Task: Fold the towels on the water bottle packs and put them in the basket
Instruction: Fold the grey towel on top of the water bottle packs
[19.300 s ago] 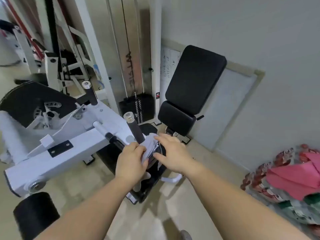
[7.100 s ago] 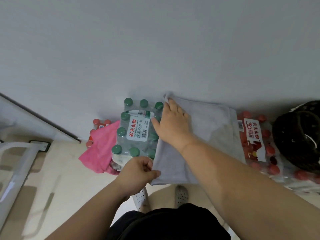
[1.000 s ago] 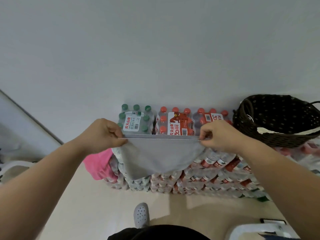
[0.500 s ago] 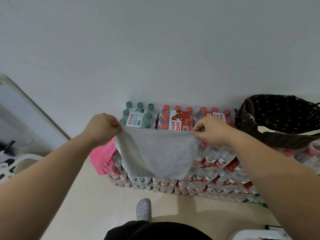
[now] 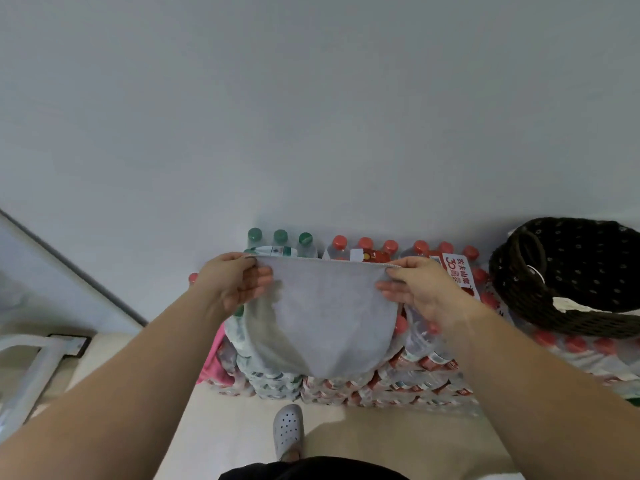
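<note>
In front of the stacked shrink-wrapped water bottle packs (image 5: 398,379) by the pale wall (image 5: 311,116): plain grey cloth towel (image 5: 322,317) is up in the air, held by both top corners. Person's left hand (image 5: 235,282) pinches the left corner, thumb at the top hem, fingers curled onto the near face. Their right hand (image 5: 419,289) pinches the right corner the same way. Both grips are narrow and closed on fabric.

Top hem runs taut and roughly level between the two hands. The rest hangs below the grip in a rounded sag, covering the front of the packs. Can't tell if it touches them. A darker layer shows along the towel's lower left, so it looks doubled there; exact fold unclear. Bottom of the sag ends above the lowest row of bottles, clear of the cream floor (image 5: 381,441).

Green caps (image 5: 280,237) and red caps (image 5: 365,243) stick up just beyond the hem. Far right: dark woven basket (image 5: 571,271) sits on the packs, well apart from the right hand, something white inside. Low at the stack's left side: pink towel (image 5: 213,355), mostly hidden by the left forearm. On the floor near the stack: grey perforated clog (image 5: 287,431).
</note>
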A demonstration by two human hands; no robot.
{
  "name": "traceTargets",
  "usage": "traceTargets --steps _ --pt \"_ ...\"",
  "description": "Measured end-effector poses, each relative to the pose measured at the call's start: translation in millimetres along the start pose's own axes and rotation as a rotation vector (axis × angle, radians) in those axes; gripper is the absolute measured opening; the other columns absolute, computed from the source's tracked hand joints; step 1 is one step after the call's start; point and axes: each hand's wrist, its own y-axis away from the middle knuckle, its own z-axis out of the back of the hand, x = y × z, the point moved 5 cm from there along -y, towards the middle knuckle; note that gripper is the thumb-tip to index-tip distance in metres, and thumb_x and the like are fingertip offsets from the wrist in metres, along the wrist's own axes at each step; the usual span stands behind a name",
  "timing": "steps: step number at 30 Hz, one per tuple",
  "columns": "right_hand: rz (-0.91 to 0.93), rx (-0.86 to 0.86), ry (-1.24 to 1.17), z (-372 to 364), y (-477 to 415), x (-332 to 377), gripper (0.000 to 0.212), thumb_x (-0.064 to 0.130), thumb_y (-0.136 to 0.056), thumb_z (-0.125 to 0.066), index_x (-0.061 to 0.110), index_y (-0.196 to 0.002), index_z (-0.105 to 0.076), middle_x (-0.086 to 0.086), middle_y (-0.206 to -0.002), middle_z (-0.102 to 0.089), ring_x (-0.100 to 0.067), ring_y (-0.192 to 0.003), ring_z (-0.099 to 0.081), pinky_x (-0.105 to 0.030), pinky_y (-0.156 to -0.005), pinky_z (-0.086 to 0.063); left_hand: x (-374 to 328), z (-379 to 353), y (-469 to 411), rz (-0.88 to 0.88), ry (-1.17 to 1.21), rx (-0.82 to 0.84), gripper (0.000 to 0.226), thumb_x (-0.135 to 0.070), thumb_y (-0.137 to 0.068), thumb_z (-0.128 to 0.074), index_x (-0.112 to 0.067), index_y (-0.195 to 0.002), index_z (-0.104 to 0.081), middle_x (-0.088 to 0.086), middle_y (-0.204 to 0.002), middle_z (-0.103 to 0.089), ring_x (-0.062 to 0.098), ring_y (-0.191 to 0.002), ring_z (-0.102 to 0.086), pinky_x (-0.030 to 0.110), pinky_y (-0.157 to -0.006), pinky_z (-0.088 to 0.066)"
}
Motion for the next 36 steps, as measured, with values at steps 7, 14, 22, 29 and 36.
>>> traceTargets --steps 7,14,22,29,36 --pt "-0.011 -0.097 -0.02 -18.5 -55.7 23.7 0.012 0.0 -0.096 -0.059 0.01 -0.089 -0.057 -0.011 -0.086 -0.066 -0.022 -0.076 -0.07 -0.032 -0.075 -0.058 -32.7 -14.2 -68.1 -0.071 -0.031 -0.013 0.013 -0.008 -0.098 -0.055 -0.013 -0.086 -0.059 0.013 -0.078 -0.066 0.028 -0.071 -0.067 0.04 -0.076 -0.058" --pt "0.138 -0.194 -0.038 -30.0 -92.5 77.3 0.007 0.006 -0.093 -0.064 0.011 -0.089 -0.061 -0.01 -0.082 -0.066 -0.016 -0.07 -0.068 -0.028 -0.063 -0.055 -91.2 -24.6 -116.6 -0.28 -0.105 -0.025 0.016 -0.004 -0.088 -0.064 -0.015 -0.079 -0.072 0.014 -0.084 -0.072 0.026 -0.08 -0.069 0.039 -0.081 -0.058" --pt "0.346 -0.253 0.352 -24.1 -81.5 78.6 0.011 0.009 -0.08 -0.07 0.019 -0.075 -0.071 0.005 -0.07 -0.067 -0.013 -0.069 -0.061 -0.038 -0.068 -0.052 -95.3 -17.2 -95.0 -0.459 -0.326 -0.028 0.015 -0.01 -0.08 -0.067 -0.022 -0.078 -0.076 -0.001 -0.079 -0.074 0.017 -0.074 -0.068 0.034 -0.07 -0.055" --pt "0.402 -0.15 0.573 -20.6 -24.9 15.3 0.02 0.003 -0.081 -0.072 0.023 -0.082 -0.071 0.012 -0.087 -0.072 -0.001 -0.082 -0.066 -0.022 -0.078 -0.054 -48.9 21.8 -47.4 -0.718 -0.751 0.021 0.018 -0.009 -0.085 -0.07 -0.023 -0.094 -0.078 -0.012 -0.089 -0.074 0.004 -0.083 -0.069 0.023 -0.08 -0.053" --pt "0.566 -0.08 0.809 -24.2 2.9 -29.7 0.024 0.003 -0.077 -0.076 0.024 -0.08 -0.065 0.017 -0.096 -0.066 -0.002 -0.093 -0.062 -0.023 -0.082 -0.054 9.3 52.9 -29.6 -0.877 -1.066 0.008 0.03 0.002 -0.073 -0.08 -0.018 -0.095 -0.078 -0.005 -0.095 -0.074 0.015 -0.085 -0.068 0.015 -0.081 -0.043"
